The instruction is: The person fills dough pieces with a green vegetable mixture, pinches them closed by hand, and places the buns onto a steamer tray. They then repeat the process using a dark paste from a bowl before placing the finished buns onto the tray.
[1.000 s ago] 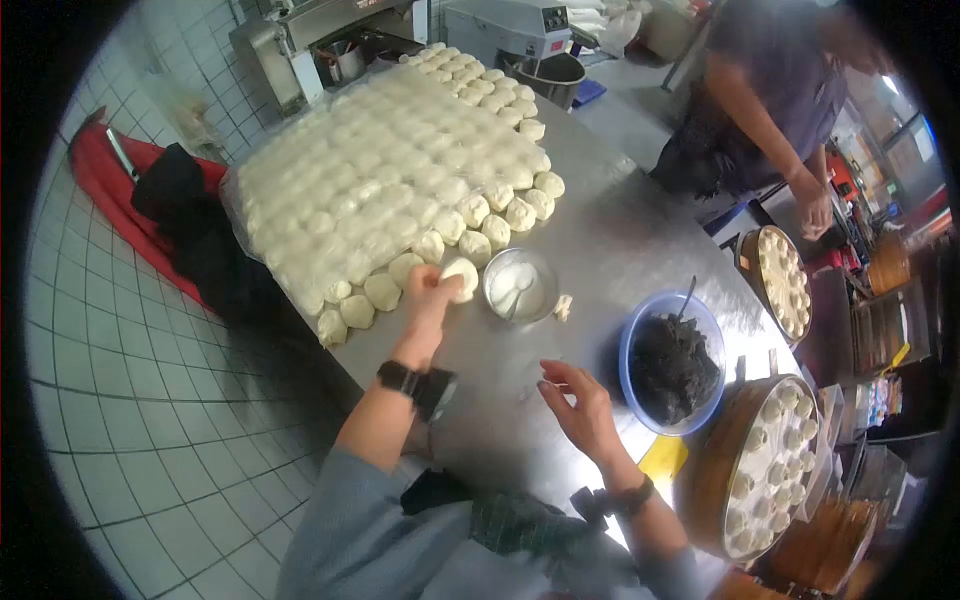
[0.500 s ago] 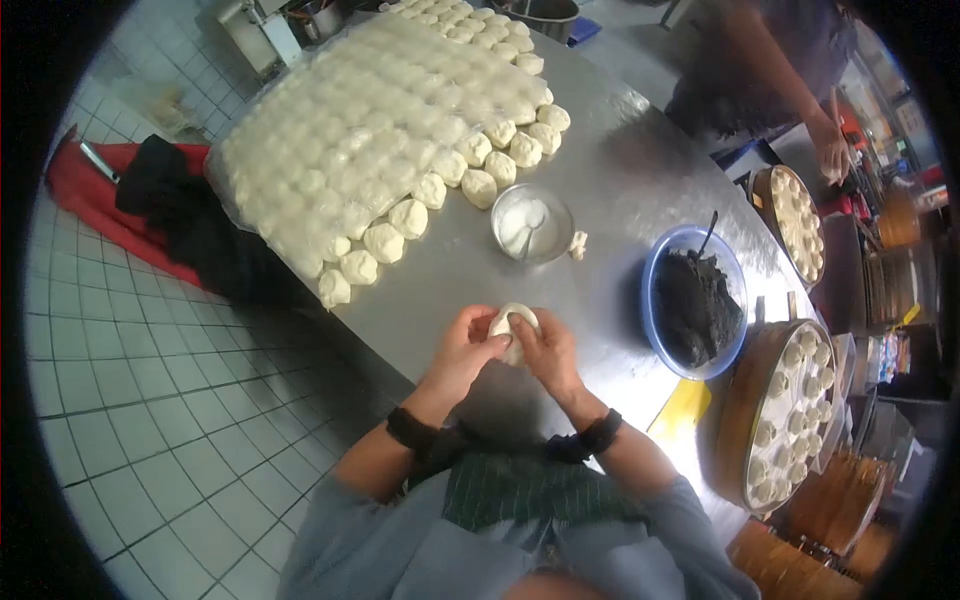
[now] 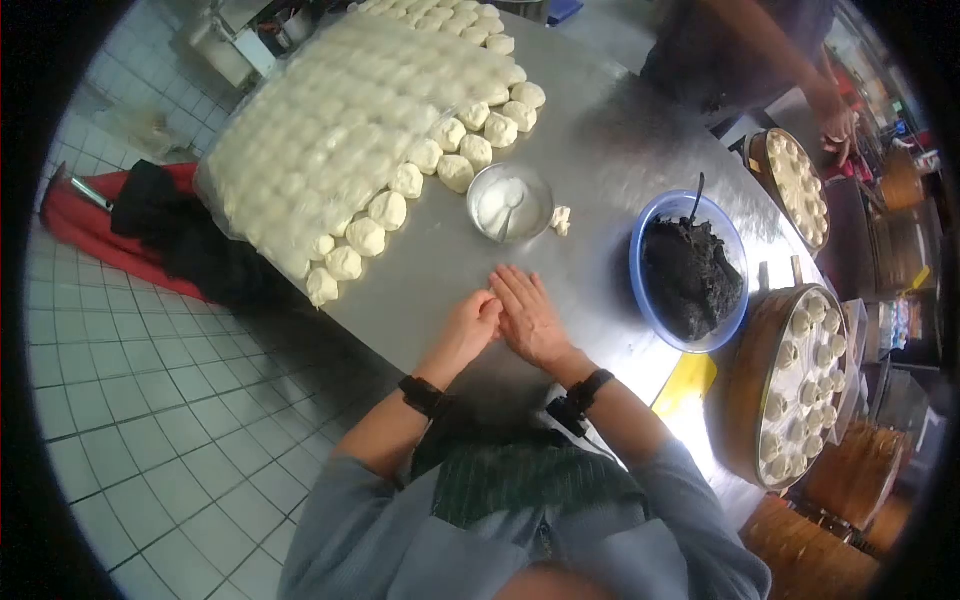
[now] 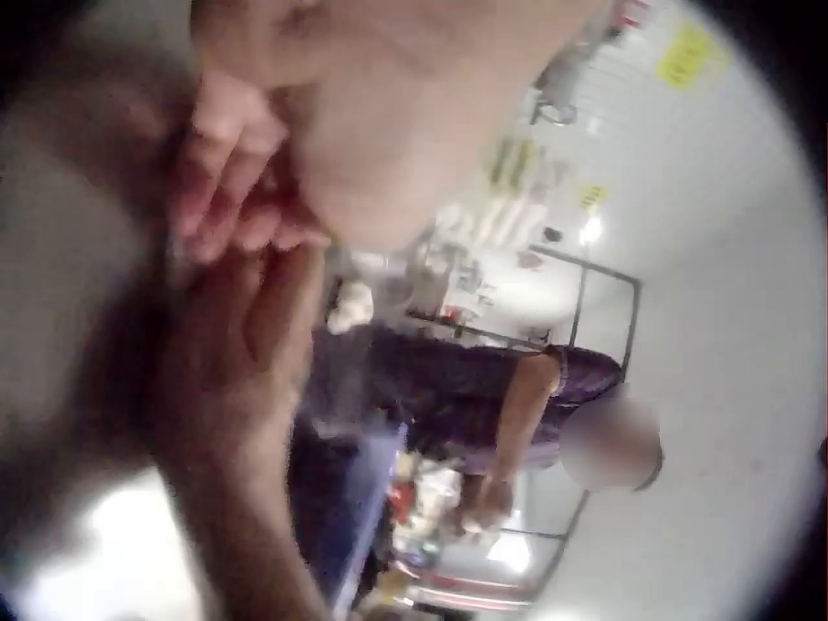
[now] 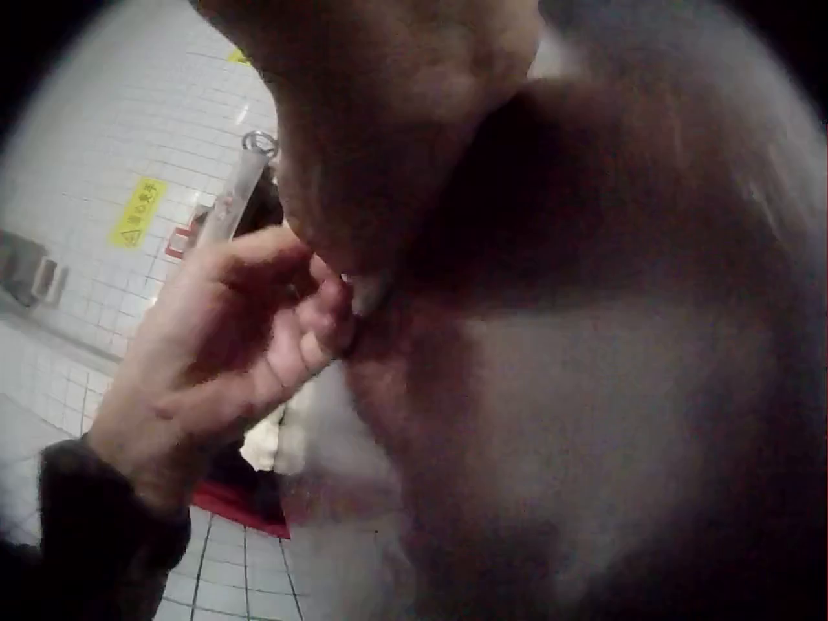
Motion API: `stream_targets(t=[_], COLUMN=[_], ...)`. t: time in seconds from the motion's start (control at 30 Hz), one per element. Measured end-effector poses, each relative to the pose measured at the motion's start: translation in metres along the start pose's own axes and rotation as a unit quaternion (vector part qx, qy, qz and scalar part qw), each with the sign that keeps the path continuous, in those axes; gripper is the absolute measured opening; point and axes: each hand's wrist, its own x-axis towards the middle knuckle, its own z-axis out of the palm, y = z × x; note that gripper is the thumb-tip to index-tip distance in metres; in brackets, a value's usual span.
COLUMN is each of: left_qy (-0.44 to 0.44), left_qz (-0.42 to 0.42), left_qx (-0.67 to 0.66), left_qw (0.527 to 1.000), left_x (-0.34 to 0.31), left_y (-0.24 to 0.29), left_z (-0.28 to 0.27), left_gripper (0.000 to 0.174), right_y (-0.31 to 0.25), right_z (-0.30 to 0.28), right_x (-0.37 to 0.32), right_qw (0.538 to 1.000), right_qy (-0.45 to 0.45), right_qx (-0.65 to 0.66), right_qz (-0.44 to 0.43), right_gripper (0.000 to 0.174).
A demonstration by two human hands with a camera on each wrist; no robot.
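Observation:
Both hands meet low over the steel table (image 3: 590,150), near its front edge. My right hand (image 3: 530,318) lies flat with straight fingers, palm down, covering most of a dough piece. Against its edge my left hand (image 3: 468,328) has its fingers curled at the dough, which is hidden under the hands in the head view. Ahead is a metal bowl (image 3: 545,185) of white powder with a spoon (image 3: 510,212) in it. A small dough scrap (image 3: 561,220) lies beside that bowl. To the right is a blue bowl (image 3: 637,262) holding dark paste (image 3: 692,280).
Rows of dough pieces (image 3: 387,210) fill the table's left, mostly under a plastic sheet (image 3: 310,140). At right are a steamer (image 3: 748,390) of shaped buns, a farther steamer (image 3: 764,172) and a yellow scraper (image 3: 690,382). Another person (image 3: 745,60) stands across the table.
My left hand brought a dough piece from the rows to the front, where both hands held it. Now the right hand has flattened over it and the hands are lower.

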Motion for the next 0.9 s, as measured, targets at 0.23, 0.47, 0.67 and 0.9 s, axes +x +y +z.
stream_targets(t=[0.23, 0.47, 0.67, 0.9], left_qy=[-0.092, -0.032, -0.178, -0.123], left_qz=[-0.107, 0.136, -0.079, -0.097], left_qx=[0.032, 0.328, 0.028, -0.032], left_qw=[0.990, 0.934, 0.980, 0.987], left_x=[0.023, 0.064, 0.057, 0.023], left_y=[0.013, 0.000, 0.037, 0.016], left_z=[-0.009, 0.014, -0.018, 0.001], left_gripper=[0.022, 0.022, 0.018, 0.020], right_y=[-0.004, -0.015, -0.009, 0.024], right_z=[-0.023, -0.029, -0.045, -0.019], right_x=[-0.057, -0.066, -0.051, -0.040], right_qw=[0.997, 0.996, 0.990, 0.999], right_qy=[-0.069, -0.017, -0.056, 0.032], right_qx=[0.009, 0.017, 0.128, 0.041], right_qz=[-0.020, -0.091, 0.020, 0.000], right_gripper=[0.055, 0.047, 0.041, 0.029])
